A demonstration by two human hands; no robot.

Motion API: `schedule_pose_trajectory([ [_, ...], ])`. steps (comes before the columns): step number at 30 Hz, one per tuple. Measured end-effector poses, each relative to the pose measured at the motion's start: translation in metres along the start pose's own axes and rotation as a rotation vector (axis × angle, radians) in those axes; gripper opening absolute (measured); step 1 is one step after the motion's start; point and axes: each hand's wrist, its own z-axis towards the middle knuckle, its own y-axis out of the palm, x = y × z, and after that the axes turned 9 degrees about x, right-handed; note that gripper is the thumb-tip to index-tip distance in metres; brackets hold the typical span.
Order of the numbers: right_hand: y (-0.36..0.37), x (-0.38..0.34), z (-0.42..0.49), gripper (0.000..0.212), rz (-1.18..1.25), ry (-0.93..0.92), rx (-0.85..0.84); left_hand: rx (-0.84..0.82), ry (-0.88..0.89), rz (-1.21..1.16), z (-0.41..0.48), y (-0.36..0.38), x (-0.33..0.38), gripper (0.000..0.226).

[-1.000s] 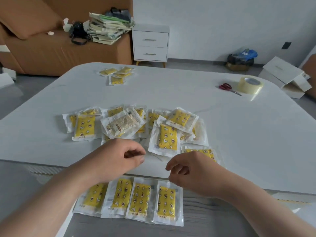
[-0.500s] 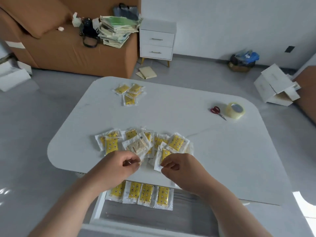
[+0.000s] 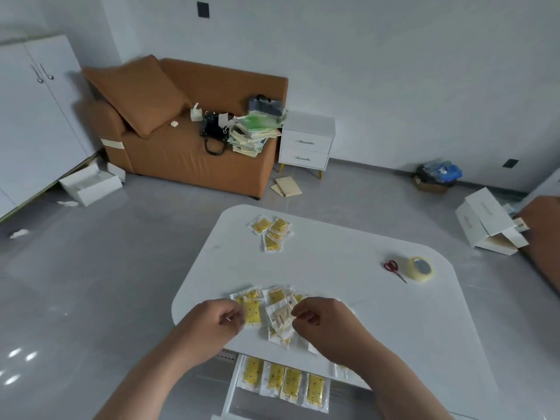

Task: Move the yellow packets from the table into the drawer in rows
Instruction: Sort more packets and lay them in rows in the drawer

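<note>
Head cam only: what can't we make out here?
- Head view: whether the left hand or right hand pinches anything; curled fingers hide it.
- Count of the near packet pile: both hands cover part.
- How full the drawer is: cut by the bottom edge, right forearm over it.
- Print on those packets: too small.

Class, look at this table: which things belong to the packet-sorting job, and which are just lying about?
Job: near pile of yellow packets; far cluster of packets; row of four packets in the drawer; table.
Lying about: red scissors; tape roll; sofa; nightstand.
</note>
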Motion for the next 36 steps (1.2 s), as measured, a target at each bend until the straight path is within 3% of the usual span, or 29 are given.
schedule_pose_trajectory([
  [7,0.001,-0.042,-0.003,0.022,-0.008,-0.094,0.001,0.035,-0.034,0.017,-0.02,-0.042,-0.009,0.007],
  [18,0.006,-0.077,0.027,0.012,0.098,-0.255,-0.171,0.268,-0.05,-0.017,-0.046,-0.071,-0.005,0.014],
  [22,0.017,-0.106,0.039,0.018,0.1,-0.309,-0.22,0.354,-0.061,-0.026,-0.052,-0.099,-0.014,0.014],
  [25,0.037,-0.136,0.048,0.021,0.075,-0.351,-0.258,0.438,-0.09,-0.032,-0.061,-0.128,-0.038,0.016],
  [30,0.087,-0.188,0.069,0.015,0.043,-0.396,-0.267,0.438,-0.114,-0.085,-0.063,-0.181,-0.093,0.024],
  [36,0.165,-0.26,0.101,0.013,-0.016,-0.367,-0.23,0.407,-0.112,-0.111,-0.047,-0.271,-0.17,0.007],
])
